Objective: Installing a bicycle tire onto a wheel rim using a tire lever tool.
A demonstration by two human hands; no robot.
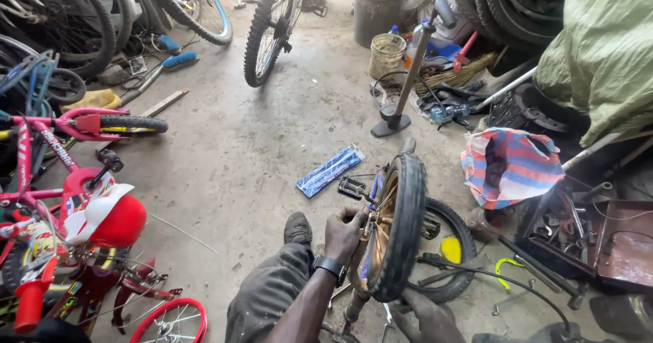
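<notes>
From the head camera we see a small bicycle wheel [394, 227] standing upright on the concrete floor [231, 146] just in front of us, its black tyre worn and dusty, its rim and spokes a rusty gold colour, with part of the blue bicycle frame [374, 186] and a pedal [352, 188] beside it. Our left hand [345, 233], a black watch [330, 267] on its wrist, presses against the wheel near the hub, fingers curled closed around something at the axle that we cannot make out. Our right hand [427, 316] sits low beside the tyre's bottom edge; we cannot tell how its fingers are set or whether they hold anything. A second tyre [454, 261] lies flat behind the wheel, a blue packet [330, 170] lies on the floor ahead, and a red children's bicycle [75, 207] stands to our left.
</notes>
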